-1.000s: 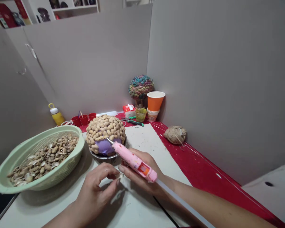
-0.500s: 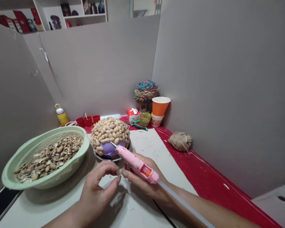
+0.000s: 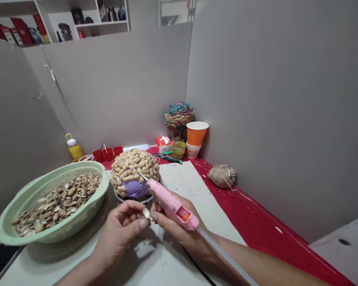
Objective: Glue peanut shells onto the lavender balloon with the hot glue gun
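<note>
My left hand (image 3: 121, 227) pinches a small peanut shell (image 3: 146, 213), its pale hollow inside turned up. My right hand (image 3: 174, 222) is closed around a pink hot glue gun (image 3: 170, 203), with a long glue stick (image 3: 223, 254) coming out of its back. The right fingertips also meet the shell's edge. Just beyond the gun's metal nozzle, a purple balloon (image 3: 135, 189) shows through a gap in a dome of peanut shells (image 3: 135, 165). This dome sits on a metal bowl (image 3: 116, 194), mostly hidden under it.
A green colander (image 3: 106, 178) of peanut shells stands at left. Behind are red cups (image 3: 107, 154), a yellow bottle (image 3: 75, 150), pliers (image 3: 171, 159), an orange paper cup (image 3: 196, 135) and a colourful tree-like craft (image 3: 179, 115). Twine (image 3: 222, 176) lies right. Grey partitions (image 3: 274, 99) enclose the table.
The left fingers have drawn together on the shell, which now shows its hollow side. The view has shifted slightly. The glue gun stays in my right hand.
</note>
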Tool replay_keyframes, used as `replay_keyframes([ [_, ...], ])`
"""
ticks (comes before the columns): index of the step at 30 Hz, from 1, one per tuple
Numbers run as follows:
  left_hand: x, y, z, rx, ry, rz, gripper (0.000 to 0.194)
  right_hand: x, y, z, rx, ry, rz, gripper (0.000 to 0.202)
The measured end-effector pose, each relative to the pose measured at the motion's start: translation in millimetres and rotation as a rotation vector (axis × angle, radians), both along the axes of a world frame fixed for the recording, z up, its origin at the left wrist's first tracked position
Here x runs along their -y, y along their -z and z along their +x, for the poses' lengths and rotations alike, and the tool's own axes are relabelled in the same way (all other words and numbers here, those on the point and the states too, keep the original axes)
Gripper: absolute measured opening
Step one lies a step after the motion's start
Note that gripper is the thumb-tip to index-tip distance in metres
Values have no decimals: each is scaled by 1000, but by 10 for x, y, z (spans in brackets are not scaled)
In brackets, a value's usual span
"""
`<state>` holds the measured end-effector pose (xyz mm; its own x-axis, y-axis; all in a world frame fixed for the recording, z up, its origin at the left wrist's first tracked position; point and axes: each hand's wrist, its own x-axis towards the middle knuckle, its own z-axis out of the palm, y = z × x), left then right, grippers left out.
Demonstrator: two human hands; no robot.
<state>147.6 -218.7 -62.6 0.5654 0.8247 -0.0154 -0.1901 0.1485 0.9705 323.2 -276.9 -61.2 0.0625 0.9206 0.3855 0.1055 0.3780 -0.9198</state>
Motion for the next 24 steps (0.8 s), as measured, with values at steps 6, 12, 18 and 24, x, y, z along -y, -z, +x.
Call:
replay_keyframes([
  [6, 3, 1, 1, -19, -2, 15, 25, -18, 41, 6, -35, -36, 25, 12],
  [12, -11, -28, -5, -18, 1, 15, 22, -54, 83, -3, -74, -57, -34, 13],
  [18, -20, -33, -27, -21, 15, 24, 22, -57, 97, -1, -100, -53, -17, 17],
  [24, -28, 2, -43, -12, 38, 47, 17, -32, 73, -10, -116, -48, -16, 18],
])
